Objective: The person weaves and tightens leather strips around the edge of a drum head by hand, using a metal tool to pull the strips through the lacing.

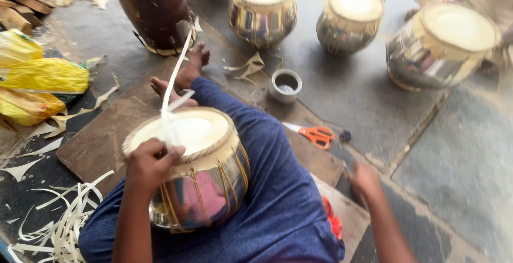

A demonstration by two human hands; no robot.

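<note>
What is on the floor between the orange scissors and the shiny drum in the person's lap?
In the head view, only the person's blue-clad leg lies between the orange scissors and the shiny drum.

Shiny metal drum (203, 188) with pale skin head, on the lap

It tilts, laced with tan straps; a white strip (173, 86) rises from its head, pinched at the rim.

**A drum-maker's floor workshop**

This is a craft workshop set on a stone floor (459, 161). Around the shiny metal drum (197, 172) in the worker's lap, four more skin-topped drums (352, 20) stand beyond it. Pale hide strips (64, 225) litter the floor to its left; orange scissors (316, 136) and a small tin (285, 85) lie to its right.
</note>
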